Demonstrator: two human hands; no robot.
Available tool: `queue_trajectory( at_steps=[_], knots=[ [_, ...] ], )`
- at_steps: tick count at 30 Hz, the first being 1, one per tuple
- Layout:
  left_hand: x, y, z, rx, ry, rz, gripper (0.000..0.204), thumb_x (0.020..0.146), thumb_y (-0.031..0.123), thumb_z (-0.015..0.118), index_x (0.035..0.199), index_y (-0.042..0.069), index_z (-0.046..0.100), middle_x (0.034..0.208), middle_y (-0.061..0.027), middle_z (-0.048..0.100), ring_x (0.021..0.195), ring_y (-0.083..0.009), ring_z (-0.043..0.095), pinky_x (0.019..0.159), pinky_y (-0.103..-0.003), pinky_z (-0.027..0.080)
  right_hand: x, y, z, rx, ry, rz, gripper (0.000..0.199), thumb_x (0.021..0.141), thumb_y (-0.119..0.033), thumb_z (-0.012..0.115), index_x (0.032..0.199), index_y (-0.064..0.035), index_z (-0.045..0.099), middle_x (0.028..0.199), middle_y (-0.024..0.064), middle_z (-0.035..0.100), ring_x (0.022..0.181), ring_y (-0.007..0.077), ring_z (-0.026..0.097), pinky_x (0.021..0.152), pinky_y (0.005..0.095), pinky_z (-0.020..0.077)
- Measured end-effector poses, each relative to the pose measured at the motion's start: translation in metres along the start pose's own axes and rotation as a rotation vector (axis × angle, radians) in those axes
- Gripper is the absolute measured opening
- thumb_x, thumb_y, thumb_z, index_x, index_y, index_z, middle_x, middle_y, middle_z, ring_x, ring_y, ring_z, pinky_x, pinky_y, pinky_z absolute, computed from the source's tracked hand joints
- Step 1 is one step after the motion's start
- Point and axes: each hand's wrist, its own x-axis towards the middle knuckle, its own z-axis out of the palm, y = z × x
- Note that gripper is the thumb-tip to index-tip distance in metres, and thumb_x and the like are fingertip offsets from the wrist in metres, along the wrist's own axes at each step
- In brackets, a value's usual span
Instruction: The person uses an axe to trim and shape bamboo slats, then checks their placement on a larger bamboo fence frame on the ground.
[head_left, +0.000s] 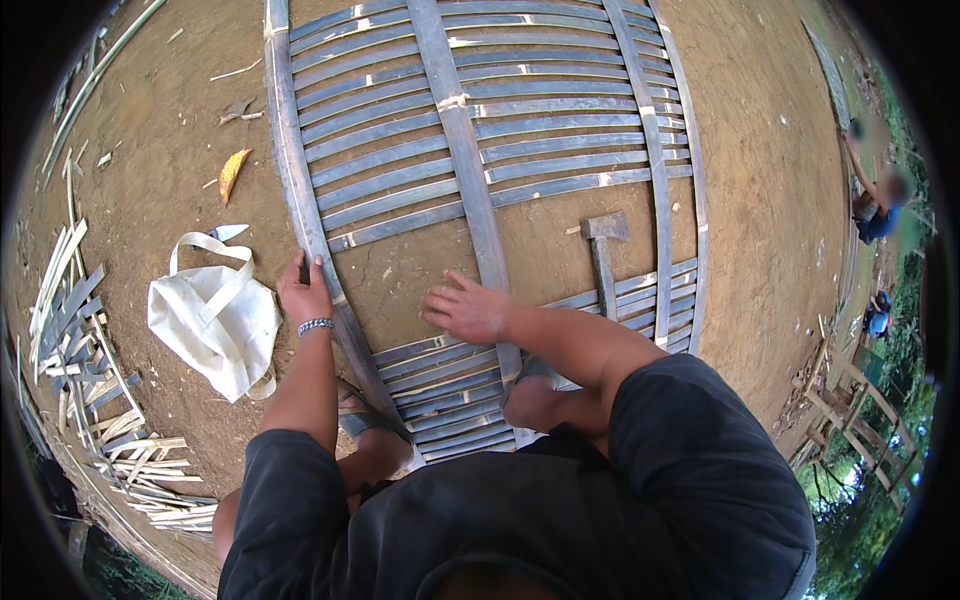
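A large frame of dark bamboo slats and long rails [463, 150] lies on the ground in front of me, and my sandalled feet are at its near end. On its left rail [290, 170] rests my left hand [305, 292], thumb on top and fingers at the outer edge, seemingly gripping it. My right hand [466, 308] hovers over the slat-free gap beside the middle rail, fingers spread and holding nothing. To its right lies a hatchet [605, 250], its metal head in the gap and its handle reaching onto the near slats [440, 385].
A white cloth bag [222, 325] sits left of the frame, with a pointed pale piece [228, 232] beside it. Several bamboo offcuts [85, 350] are heaped farther left. A yellow leaf [233, 175] lies on the dirt. Two people [877, 215] are at the far right.
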Motion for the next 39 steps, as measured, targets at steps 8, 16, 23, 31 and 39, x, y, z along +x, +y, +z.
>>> queue_trajectory(
  at_steps=[8,16,23,31,39],
  knots=[
    [0.018,-0.009,0.013,-0.351,-0.013,-0.135,0.026,0.088,0.018,0.077,0.102,-0.002,0.069,0.093,-0.012,0.072,0.081,-0.0173,0.068,0.077,-0.032,0.054,-0.018,-0.044,0.022,0.149,0.032,0.003,0.039,0.093,-0.03,0.058,0.127,-0.0118,0.06,0.132,0.0085,0.056,0.133,0.025,0.046,0.116,0.0494,0.0295],
    [0.021,-0.014,0.015,-0.352,-0.01,-0.113,0.028,0.087,0.019,0.078,0.104,-0.002,0.07,0.092,-0.0113,0.072,0.079,-0.0165,0.067,0.077,-0.032,0.054,-0.033,-0.031,0.023,0.109,0.03,0.116,0.03,0.091,-0.025,0.056,0.116,-0.0114,0.066,0.127,0.007,0.058,0.128,0.0244,0.049,0.112,0.0459,0.0325],
    [0.018,-0.009,0.014,-0.285,0.012,-0.157,0.033,0.087,0.022,0.078,0.108,-0.002,0.07,0.092,-0.0099,0.072,0.078,-0.0159,0.066,0.075,-0.031,0.054,-0.026,-0.027,0.019,0.062,0.071,0.116,0.023,0.088,-0.02,0.054,0.106,-0.0116,0.067,0.112,0.0049,0.06,0.117,0.0222,0.053,0.107,0.0435,0.036],
    [0.024,-0.017,0.017,-0.268,-0.083,-0.134,0.046,0.089,0.029,0.075,0.123,-0.001,0.067,0.102,-0.0125,0.068,0.086,-0.0204,0.066,0.081,-0.034,0.053,-0.012,-0.013,0.008,0.106,0.084,0.199,0.023,0.089,-0.025,0.058,0.105,-0.0108,0.067,0.111,0.0067,0.06,0.117,0.0243,0.052,0.105,0.0424,0.0375],
    [0.051,-0.006,0.025,-0.04,-0.2,-0.092,0.059,0.085,0.036,0.075,0.131,0.002,0.062,0.115,-0.0208,0.063,0.104,-0.0343,0.063,0.094,-0.043,0.049,0.019,0.016,-0.019,0.12,0.282,0.413,0.031,0.089,-0.027,0.064,0.113,-0.0088,0.066,0.121,0.0083,0.059,0.121,0.0276,0.051,0.107,0.0441,0.0366]
  ],
)
